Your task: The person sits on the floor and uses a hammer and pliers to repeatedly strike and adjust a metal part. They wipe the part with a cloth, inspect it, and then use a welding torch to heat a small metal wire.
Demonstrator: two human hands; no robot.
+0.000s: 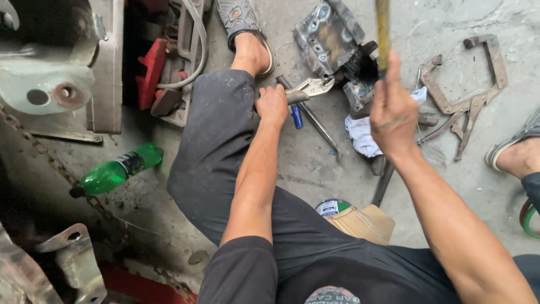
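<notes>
Steel locking pliers [306, 89] gripped by left hand [272, 104]; right hand [392, 112] clasps a rod [383, 34] (yellowish).

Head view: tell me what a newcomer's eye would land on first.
First, the right hand raised mid-frame, gripping a yellowish handle that runs up out of view. Next, the left hand closed on locking pliers whose jaws meet a battered metal part on the concrete floor. At the left, a green plastic bottle lies on its side.

Black short sleeves, dark trousers, grey sandal [239, 17]
</notes>
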